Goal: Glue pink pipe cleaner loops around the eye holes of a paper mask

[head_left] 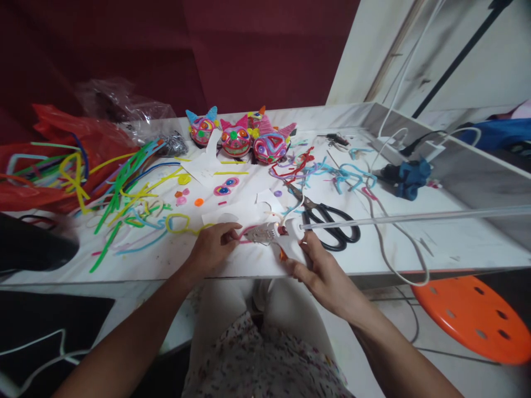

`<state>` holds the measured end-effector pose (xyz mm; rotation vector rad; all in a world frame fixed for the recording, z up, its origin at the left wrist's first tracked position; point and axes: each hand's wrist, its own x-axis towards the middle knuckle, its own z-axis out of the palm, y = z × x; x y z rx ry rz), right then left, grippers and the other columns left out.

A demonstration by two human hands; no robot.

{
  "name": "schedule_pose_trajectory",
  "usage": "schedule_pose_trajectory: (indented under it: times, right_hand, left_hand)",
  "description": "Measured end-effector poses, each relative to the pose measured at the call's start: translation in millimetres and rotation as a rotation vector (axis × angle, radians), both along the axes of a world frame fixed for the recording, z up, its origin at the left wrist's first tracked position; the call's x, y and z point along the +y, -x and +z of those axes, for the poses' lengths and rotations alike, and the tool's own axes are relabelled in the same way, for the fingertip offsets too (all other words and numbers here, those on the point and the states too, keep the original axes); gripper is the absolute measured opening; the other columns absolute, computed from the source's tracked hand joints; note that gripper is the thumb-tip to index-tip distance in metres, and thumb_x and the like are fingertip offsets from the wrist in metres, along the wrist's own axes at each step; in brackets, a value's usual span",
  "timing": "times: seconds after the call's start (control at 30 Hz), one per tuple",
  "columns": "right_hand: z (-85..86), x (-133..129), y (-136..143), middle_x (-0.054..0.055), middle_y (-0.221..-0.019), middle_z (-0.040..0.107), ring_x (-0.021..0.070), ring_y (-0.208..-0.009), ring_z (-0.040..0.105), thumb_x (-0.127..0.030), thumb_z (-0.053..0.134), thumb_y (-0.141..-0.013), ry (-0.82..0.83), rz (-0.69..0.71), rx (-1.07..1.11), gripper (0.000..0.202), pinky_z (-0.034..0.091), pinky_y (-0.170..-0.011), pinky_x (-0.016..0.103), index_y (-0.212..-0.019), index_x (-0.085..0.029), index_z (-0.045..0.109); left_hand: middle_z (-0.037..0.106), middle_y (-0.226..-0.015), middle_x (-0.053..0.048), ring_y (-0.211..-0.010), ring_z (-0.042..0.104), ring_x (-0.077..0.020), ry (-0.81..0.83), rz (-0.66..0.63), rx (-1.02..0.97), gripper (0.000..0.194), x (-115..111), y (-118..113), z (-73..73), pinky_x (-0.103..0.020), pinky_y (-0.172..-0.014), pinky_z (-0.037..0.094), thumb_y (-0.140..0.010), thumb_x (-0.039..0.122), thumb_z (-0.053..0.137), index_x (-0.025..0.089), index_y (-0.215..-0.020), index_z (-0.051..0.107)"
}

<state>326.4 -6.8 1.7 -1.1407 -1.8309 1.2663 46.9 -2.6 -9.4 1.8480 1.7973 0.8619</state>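
Note:
A white hot glue gun (293, 237) with a long clear glue stick out of its back is held in my right hand (321, 271), its nozzle pointing left. My left hand (216, 246) is closed, thumb and fingers pinched on a pink fuzzy strip (244, 235) right at the nozzle tip. Just behind the gun lie black-handled scissors (332, 221). White paper cutouts (232, 214) are flat on the table beyond my hands. A small piece with two blue-centred pink ovals (226, 187) rests farther back.
Colourful decorated animal heads (235, 138) stand along the back. Pipe cleaners (124, 193) spread over the left by a red plastic bag (53, 160). A white cable (385, 249) loops at the right. An orange stool (473, 318) is below the table's right side.

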Motion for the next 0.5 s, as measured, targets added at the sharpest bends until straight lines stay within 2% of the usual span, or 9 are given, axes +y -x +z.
schedule_pose_trajectory:
  times: [0.13, 0.27, 0.5]
  right_hand:
    - [-1.1, 0.0, -0.3, -0.006, -0.078, 0.052, 0.0202, -0.071, 0.051, -0.040, 0.060, -0.095, 0.009, 0.003, -0.007, 0.024, 0.040, -0.066, 0.035, -0.095, -0.031, 0.037]
    - [-3.1, -0.7, -1.4, -0.005, -0.082, 0.056, 0.0199, -0.073, 0.053, -0.037, 0.059, -0.095, 0.007, 0.009, 0.005, 0.023, 0.041, -0.068, 0.035, -0.096, -0.030, 0.037]
    - [-4.6, -2.5, -1.7, -0.005, -0.076, 0.057, 0.0215, -0.071, 0.055, -0.035, 0.063, -0.095, 0.002, 0.023, 0.027, 0.022, 0.041, -0.064, 0.035, -0.096, -0.031, 0.041]
  left_hand:
    - [0.083, -0.086, -0.001, -0.075, 0.075, -0.0187, 0.008, -0.002, -0.002, 0.036, -0.4, 0.2, 0.8, -0.029, -0.077, 0.062, -0.076, 0.021, 0.070, 0.022, -0.108, 0.085]
    - [0.084, -0.088, -0.001, -0.076, 0.075, -0.0184, 0.013, 0.000, -0.008, 0.036, -0.6, -0.2, 1.2, -0.029, -0.079, 0.062, -0.076, 0.019, 0.069, 0.022, -0.109, 0.084]
    - [0.084, -0.088, 0.000, -0.075, 0.075, -0.0189, 0.007, -0.008, -0.022, 0.036, 0.3, 0.1, 0.1, -0.029, -0.077, 0.062, -0.075, 0.020, 0.069, 0.023, -0.108, 0.085]
